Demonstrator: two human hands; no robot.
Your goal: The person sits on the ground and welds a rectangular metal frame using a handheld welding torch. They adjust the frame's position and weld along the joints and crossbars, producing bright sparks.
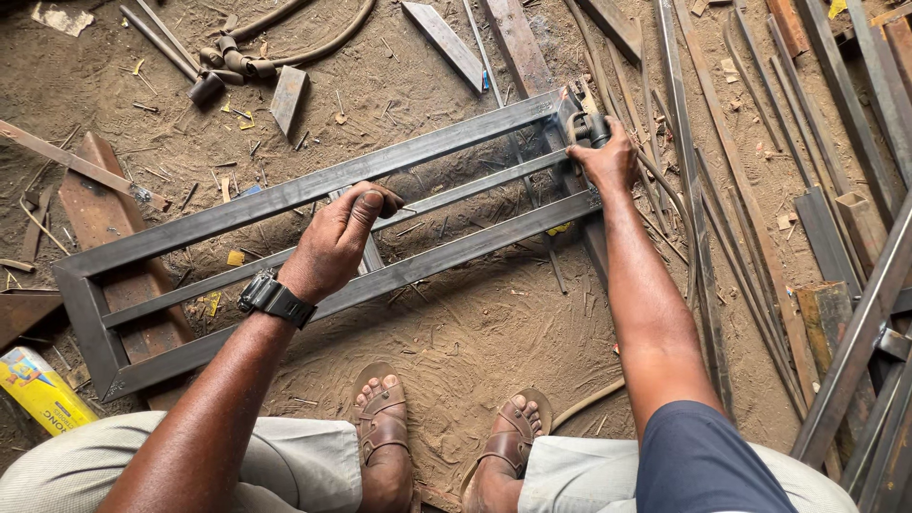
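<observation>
Below, one steel frame [313,185], three long bars; two hands, left hand [334,242], right hand [605,161]

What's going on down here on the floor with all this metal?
A person sits over a long rectangular steel frame lying on the sandy ground. The left hand presses down on the frame's upper bars, steadying it. The right hand grips a small handheld tool against the frame's far end, with a cable trailing from it. Loose metal bars and offcuts lie scattered around.
</observation>
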